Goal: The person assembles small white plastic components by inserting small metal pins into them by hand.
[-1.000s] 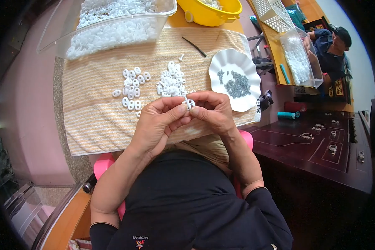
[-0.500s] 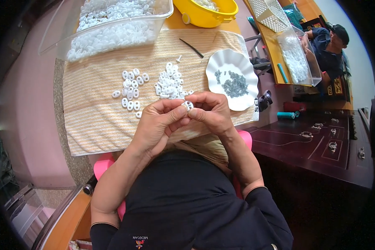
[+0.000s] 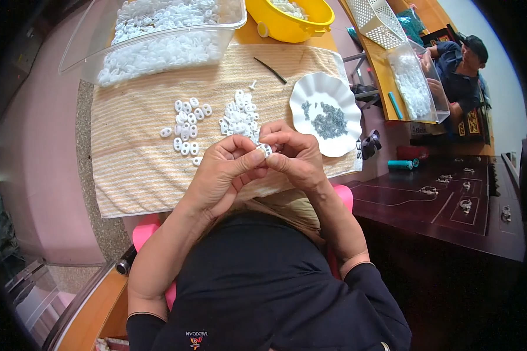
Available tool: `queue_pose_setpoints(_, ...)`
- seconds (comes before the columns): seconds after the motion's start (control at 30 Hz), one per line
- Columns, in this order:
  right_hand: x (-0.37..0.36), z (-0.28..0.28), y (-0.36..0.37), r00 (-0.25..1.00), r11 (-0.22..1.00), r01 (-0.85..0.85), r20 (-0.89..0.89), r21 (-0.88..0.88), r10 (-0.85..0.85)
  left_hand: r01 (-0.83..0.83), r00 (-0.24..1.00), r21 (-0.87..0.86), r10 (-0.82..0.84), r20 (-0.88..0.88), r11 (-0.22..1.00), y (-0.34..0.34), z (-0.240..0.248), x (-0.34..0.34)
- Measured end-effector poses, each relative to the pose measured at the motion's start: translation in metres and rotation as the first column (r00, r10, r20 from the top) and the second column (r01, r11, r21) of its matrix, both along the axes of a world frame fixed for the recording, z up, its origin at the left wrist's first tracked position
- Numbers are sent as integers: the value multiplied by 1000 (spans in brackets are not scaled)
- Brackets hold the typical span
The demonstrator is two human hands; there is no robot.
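Left hand (image 3: pixel 221 171) and right hand (image 3: pixel 299 157) both pinching a white piece (image 3: pixel 266 150) mid-frame. Right fingers (image 3: pixel 282 138) just spread slightly, probably regripping.

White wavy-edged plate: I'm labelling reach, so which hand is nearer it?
Right. The right hand is just below and left of the plate; the left hand is farther left and lower.

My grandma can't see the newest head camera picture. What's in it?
A person's left hand and right hand hold a small white piece over a striped towel. Beyond lie two groups of white pieces; to their right, a wavy-edged white plate holds small grey bits.
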State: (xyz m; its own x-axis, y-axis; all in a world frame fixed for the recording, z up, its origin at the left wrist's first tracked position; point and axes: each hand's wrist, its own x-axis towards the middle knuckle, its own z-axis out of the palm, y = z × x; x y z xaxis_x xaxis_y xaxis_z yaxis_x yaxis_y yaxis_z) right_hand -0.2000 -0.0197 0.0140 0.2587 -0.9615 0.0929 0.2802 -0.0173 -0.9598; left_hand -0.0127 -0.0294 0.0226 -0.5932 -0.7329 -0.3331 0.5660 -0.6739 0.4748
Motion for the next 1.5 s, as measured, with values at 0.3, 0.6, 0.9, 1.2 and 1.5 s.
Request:
queue_pose_setpoints(0.3, -3, 4, 3, 1000, 999, -26, -17, -31, 25, -17, 1000, -42, 17, -13, 999, 6, 3, -3)
queue_pose_setpoints(0.6, 1, 9, 4, 1000, 997, -28, -9, -71, 28, -14, 999, -54, 12, -29, 998, 7, 3, -4)
queue_pose_setpoints(0.9, 3, 23, 6, 999, 999, 30, 33, -36, -28, 23, 997, -65, -27, -66, 998, 6, 4, -1)
queue_pose_setpoints(1.2, -4, 54, -20, 925, 941, 282, -205, -188, -318, -62, 997, -48, 60, -44, 997, 5, 7, -2)
queue_pose_setpoints(1.5, -50, 112, -146, 678, 678, 422, -287, -602, -677, -62, 998, -68, 64, 17, 996, 7, 8, -3)
